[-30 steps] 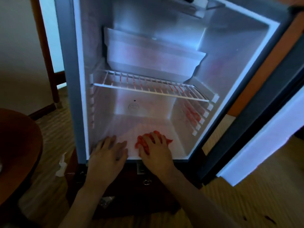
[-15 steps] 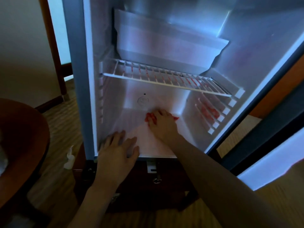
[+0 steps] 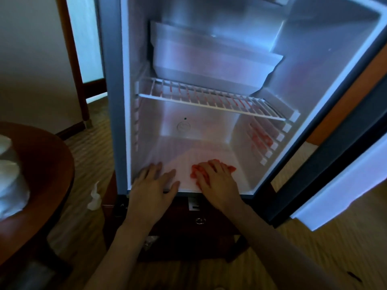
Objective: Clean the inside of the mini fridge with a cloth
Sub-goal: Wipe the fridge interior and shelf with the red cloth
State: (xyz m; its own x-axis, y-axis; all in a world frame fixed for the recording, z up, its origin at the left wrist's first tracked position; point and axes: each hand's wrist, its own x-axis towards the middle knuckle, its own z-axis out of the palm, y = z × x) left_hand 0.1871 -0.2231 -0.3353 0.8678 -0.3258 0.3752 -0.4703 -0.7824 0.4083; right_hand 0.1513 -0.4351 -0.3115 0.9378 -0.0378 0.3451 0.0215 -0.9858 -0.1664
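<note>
Red cloth (image 3: 194,172) lies bunched on the fridge (image 3: 209,130) floor near the front lip, under the right hand (image 3: 216,177), whose spread fingers press it flat. Left hand (image 3: 154,185) rests open on the lip, holding nothing. A backward stroke risks the knuckles catching the wire shelf (image 3: 209,100) (it sits low), and the bunched cloth may skip corners.

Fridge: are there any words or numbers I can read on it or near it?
No words or numbers can be read.
The round mark on the fridge's back wall is too blurred.
The white tag under the fridge shows only a dark shape, no letters.
</note>
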